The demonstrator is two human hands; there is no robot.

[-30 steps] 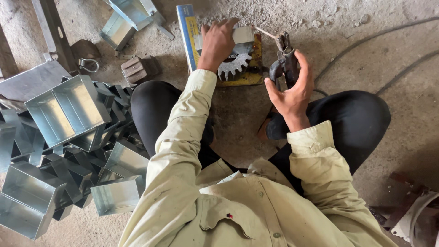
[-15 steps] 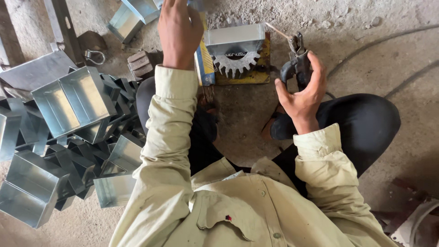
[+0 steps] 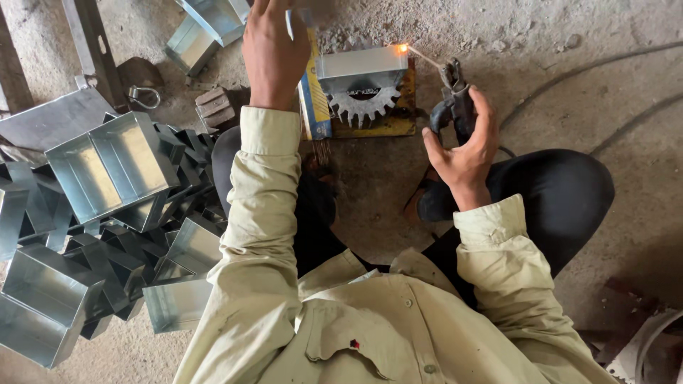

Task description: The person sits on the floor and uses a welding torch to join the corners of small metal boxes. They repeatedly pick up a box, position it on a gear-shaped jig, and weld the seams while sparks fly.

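Galvanised boxes (image 3: 107, 171) crowd the left of the frame. Right of centre, the right hand (image 3: 466, 146) grips the electrode holder (image 3: 452, 107); its rod sparks on the box (image 3: 361, 69) at upper centre, tacking underway. Left hand (image 3: 274, 53), fingers curled on something unclear, hovers upper-middle. Next needs a steady arc.

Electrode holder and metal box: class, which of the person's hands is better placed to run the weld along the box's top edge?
Probably the right hand: it grips the electrode holder, whose rod glows at the metal box. The left hand is raised beside it.

Rough, dusty concrete floor (image 3: 605, 43)
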